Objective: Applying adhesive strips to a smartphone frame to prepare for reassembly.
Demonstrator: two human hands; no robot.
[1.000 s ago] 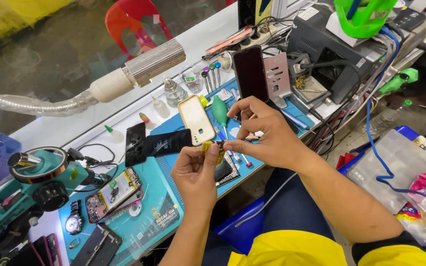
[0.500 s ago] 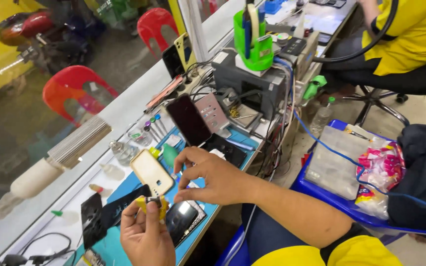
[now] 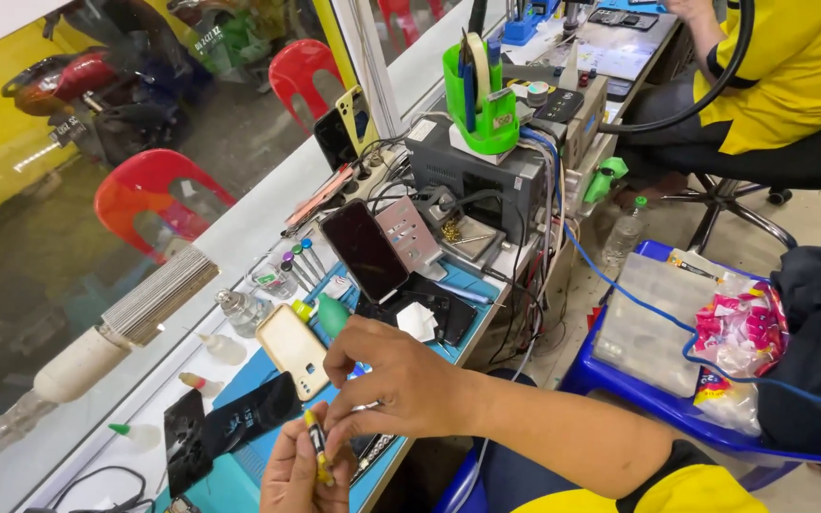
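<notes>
- Left hand (image 3: 295, 473) low at the bench edge, fingers curled tight round a small yellow tool (image 3: 316, 448) — it stands upright out of the fist, dark band near its middle.
- Right hand (image 3: 393, 378) reaches across from the right, thumb and forefinger pinched together at the top of that tool; whether they grip the tip itself or something tiny on it, I can't make out from here.
- Just behind the hands, a phone in a tan case (image 3: 294, 350) lies face down on the blue work mat (image 3: 239, 378), with a black strip (image 3: 239, 421) beside it.
- Further back, a dark phone (image 3: 365, 251) leans upright, and a green tool holder (image 3: 483, 104) sits on a grey box (image 3: 472, 176).
- Far right — a blue crate (image 3: 662, 394) with a clear plastic case on it.
</notes>
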